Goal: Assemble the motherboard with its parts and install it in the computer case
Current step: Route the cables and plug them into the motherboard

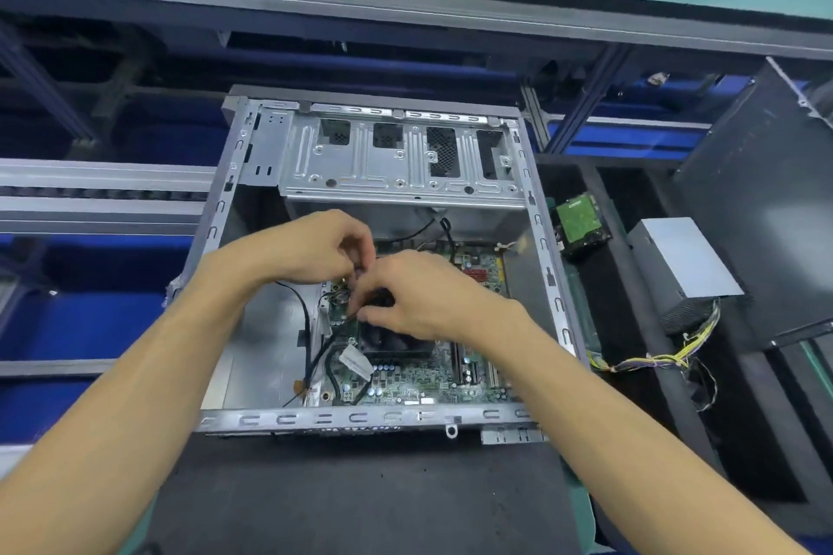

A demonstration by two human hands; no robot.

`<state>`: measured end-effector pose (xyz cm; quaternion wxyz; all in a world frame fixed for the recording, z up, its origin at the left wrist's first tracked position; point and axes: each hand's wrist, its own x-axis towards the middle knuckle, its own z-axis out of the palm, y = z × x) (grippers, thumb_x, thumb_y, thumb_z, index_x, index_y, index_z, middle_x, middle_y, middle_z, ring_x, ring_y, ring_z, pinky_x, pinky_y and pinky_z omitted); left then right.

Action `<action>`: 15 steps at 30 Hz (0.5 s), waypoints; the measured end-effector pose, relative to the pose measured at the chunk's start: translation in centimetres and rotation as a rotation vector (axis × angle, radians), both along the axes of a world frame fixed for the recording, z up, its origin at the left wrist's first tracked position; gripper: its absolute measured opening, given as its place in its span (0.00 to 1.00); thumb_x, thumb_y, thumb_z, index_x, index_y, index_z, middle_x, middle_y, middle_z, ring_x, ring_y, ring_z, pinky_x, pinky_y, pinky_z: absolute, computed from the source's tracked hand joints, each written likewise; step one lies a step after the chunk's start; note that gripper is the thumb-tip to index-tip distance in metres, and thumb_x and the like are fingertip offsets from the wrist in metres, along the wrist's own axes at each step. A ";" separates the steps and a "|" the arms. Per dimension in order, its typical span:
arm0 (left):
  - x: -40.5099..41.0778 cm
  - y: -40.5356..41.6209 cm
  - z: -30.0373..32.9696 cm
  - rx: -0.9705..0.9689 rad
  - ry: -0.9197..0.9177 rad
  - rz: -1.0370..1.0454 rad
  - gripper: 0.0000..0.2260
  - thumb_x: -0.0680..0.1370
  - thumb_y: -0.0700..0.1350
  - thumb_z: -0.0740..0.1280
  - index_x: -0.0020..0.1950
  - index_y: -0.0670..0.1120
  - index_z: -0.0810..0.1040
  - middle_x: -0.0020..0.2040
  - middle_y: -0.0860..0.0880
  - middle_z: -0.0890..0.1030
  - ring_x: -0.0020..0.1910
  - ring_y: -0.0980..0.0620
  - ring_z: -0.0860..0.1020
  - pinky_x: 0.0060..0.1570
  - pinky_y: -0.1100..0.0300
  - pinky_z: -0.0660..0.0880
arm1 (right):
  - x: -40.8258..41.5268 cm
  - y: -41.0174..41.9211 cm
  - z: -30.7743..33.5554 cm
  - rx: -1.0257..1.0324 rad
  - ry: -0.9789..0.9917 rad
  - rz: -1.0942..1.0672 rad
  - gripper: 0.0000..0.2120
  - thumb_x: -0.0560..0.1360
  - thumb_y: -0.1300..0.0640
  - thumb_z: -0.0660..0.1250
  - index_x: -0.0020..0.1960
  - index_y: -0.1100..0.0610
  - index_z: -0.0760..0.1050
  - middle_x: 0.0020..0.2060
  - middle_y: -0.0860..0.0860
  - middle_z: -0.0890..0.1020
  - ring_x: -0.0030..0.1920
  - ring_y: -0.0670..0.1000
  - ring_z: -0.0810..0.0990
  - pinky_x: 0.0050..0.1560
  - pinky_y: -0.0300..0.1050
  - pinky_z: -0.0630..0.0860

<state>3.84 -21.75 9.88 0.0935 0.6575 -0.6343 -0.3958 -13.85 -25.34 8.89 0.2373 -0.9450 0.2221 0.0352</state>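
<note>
An open grey computer case (556, 284) lies flat on a black mat. The green motherboard (419, 379) sits inside it, with a black CPU cooler (387, 342) near its middle. My left hand (315, 246) and my right hand (419, 293) meet above the cooler, fingers curled. Together they pinch a thin black cable (349, 316) that runs down to the board. The cable's end is hidden between my fingers. A second black cable (331, 370) loops over the board's left side by a white label (356, 361).
A grey power supply (680, 259) with a bundle of coloured wires (653, 358) lies to the right of the case. A hard drive (581, 221) with a green board lies between them. A dark side panel (766, 203) leans at the far right. A metal drive cage (396, 158) spans the case's far end.
</note>
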 end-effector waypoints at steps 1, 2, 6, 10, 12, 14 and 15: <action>0.1 0.0 0.0 0.008 -0.012 -0.016 0.12 0.74 0.32 0.66 0.46 0.49 0.81 0.39 0.54 0.84 0.36 0.58 0.80 0.43 0.60 0.77 | -0.2 -0.3 0.1 0.041 -0.050 -0.042 0.07 0.76 0.51 0.69 0.53 0.43 0.83 0.52 0.42 0.85 0.53 0.47 0.81 0.56 0.51 0.78; 0.1 0.0 0.0 0.010 -0.014 -0.026 0.11 0.74 0.33 0.66 0.45 0.49 0.81 0.41 0.51 0.84 0.40 0.54 0.81 0.46 0.54 0.79 | -0.5 -0.6 0.3 0.079 -0.113 -0.093 0.06 0.75 0.51 0.69 0.50 0.45 0.83 0.49 0.42 0.84 0.51 0.46 0.81 0.54 0.50 0.78; -0.1 -0.2 0.5 -0.054 0.100 0.047 0.10 0.77 0.33 0.65 0.48 0.47 0.81 0.44 0.47 0.85 0.45 0.46 0.83 0.52 0.49 0.80 | -2.2 -2.2 1.5 0.172 -0.360 -0.289 0.07 0.70 0.46 0.60 0.43 0.46 0.75 0.35 0.35 0.79 0.35 0.38 0.75 0.37 0.31 0.67; -0.4 -0.2 1.3 -0.035 0.368 0.113 0.08 0.81 0.35 0.63 0.52 0.42 0.81 0.46 0.45 0.87 0.44 0.46 0.85 0.44 0.60 0.82 | -3.8 -4.2 1.9 0.186 -0.463 -0.394 0.08 0.71 0.46 0.56 0.41 0.47 0.71 0.28 0.44 0.72 0.30 0.46 0.67 0.34 0.45 0.66; -0.3 -0.1 1.3 0.015 0.419 0.059 0.07 0.81 0.36 0.64 0.53 0.43 0.82 0.47 0.45 0.87 0.45 0.46 0.85 0.46 0.59 0.81 | -4.5 -5.1 1.9 0.205 -0.487 -0.434 0.08 0.72 0.47 0.55 0.41 0.47 0.70 0.30 0.50 0.72 0.32 0.54 0.72 0.35 0.51 0.72; -0.4 -0.1 0.9 0.035 0.393 0.007 0.08 0.82 0.36 0.64 0.53 0.45 0.82 0.47 0.48 0.87 0.45 0.50 0.85 0.43 0.63 0.78 | -4.9 -5.6 1.8 0.230 -0.525 -0.476 0.07 0.73 0.47 0.55 0.40 0.46 0.70 0.35 0.54 0.75 0.39 0.65 0.77 0.38 0.55 0.74; -0.5 -0.1 0.8 0.040 0.378 -0.013 0.09 0.82 0.37 0.63 0.53 0.46 0.82 0.46 0.50 0.87 0.43 0.53 0.84 0.42 0.65 0.76 | -5.1 -5.8 1.8 0.228 -0.545 -0.493 0.07 0.73 0.47 0.55 0.40 0.46 0.69 0.36 0.55 0.75 0.41 0.66 0.78 0.38 0.52 0.71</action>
